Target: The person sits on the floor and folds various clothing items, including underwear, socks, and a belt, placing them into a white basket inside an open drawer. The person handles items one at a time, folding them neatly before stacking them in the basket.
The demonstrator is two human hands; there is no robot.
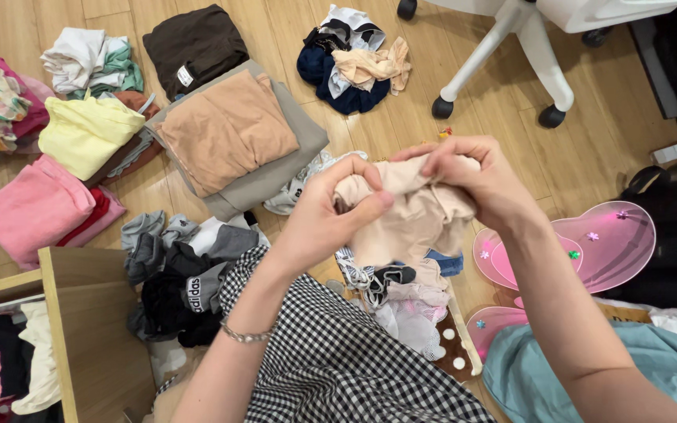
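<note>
Checked fabric (338,368) under both arms.
Beige garment (409,211) is pinched by left hand (323,219) and right hand (472,184), fingers closed; bunched cloth could slip.

Bare wooden floor (511,125) far right lies open; folded tan cloth stack (229,129) and white chair base (503,47) crowd elsewhere.

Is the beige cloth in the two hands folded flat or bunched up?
Bunched up. The beige cloth hangs crumpled between the left hand and right hand, both gripping its top edge; no flat fold shows.
</note>
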